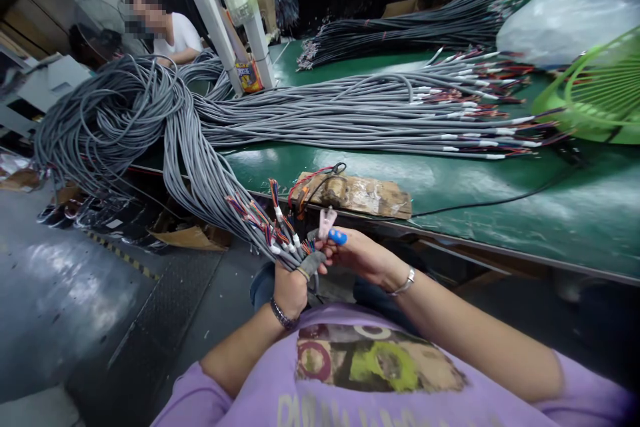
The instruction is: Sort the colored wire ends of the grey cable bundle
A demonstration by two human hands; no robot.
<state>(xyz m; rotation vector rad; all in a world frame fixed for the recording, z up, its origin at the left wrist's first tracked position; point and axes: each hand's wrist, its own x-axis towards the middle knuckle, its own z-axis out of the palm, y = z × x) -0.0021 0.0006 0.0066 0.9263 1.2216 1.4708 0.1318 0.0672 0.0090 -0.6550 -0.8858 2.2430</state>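
Observation:
My left hand is closed around a grey cable near its stripped end, with a dark grey covering on the thumb. From that end fan thin coloured wires. My right hand meets it there, fingertips pinched together at the wires; what they hold is too small to make out. One right finger wears a blue wrap, another a pale wrap. Beside my left hand, a bundle of grey cables hangs over the table edge, its ends showing white bands and coloured wires.
On the green table lies a wooden block with red and black leads. Behind it stretch long grey cables and black cables. A green basket and a plastic bag stand right. Another person sits beyond the posts.

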